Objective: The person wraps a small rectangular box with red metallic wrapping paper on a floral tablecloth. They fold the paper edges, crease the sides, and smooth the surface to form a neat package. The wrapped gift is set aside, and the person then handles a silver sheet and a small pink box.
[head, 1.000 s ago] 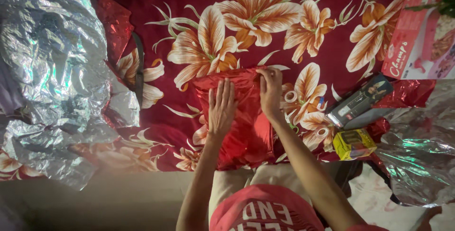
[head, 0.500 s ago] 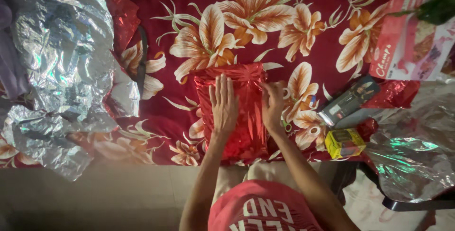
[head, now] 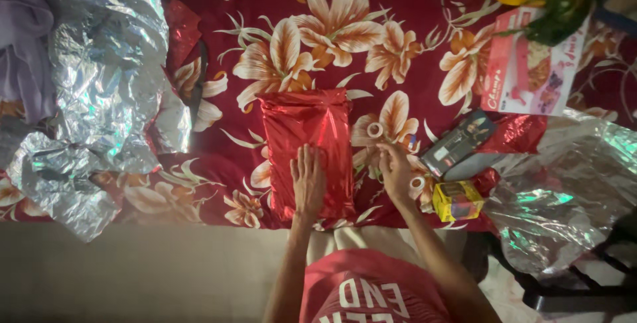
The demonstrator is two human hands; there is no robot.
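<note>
The red foil-wrapped parcel (head: 306,147) lies at the centre of the view on the floral bedspread (head: 424,44). The left hand (head: 308,180) rests flat on the parcel's near half, fingers spread and open, palm down. The right hand (head: 397,172) is off the parcel, just beside its edge at 3 o'clock, fingers loosely curled near a small tape roll (head: 417,184); whether it grips anything cannot be told. A second tape roll (head: 375,129) lies at 1 o'clock from that hand.

Half a second ago both hands pressed on the parcel; now the right one has moved off to the side, while the left stays on top.

At 9 o'clock crumpled silver foil (head: 99,77) is heaped; more silver wrap (head: 564,190) lies at 3 o'clock. A yellow box (head: 456,200) sits just right of the right hand, a dark flat packet (head: 459,141) above it, and a pink carton (head: 534,64) at 2 o'clock.
</note>
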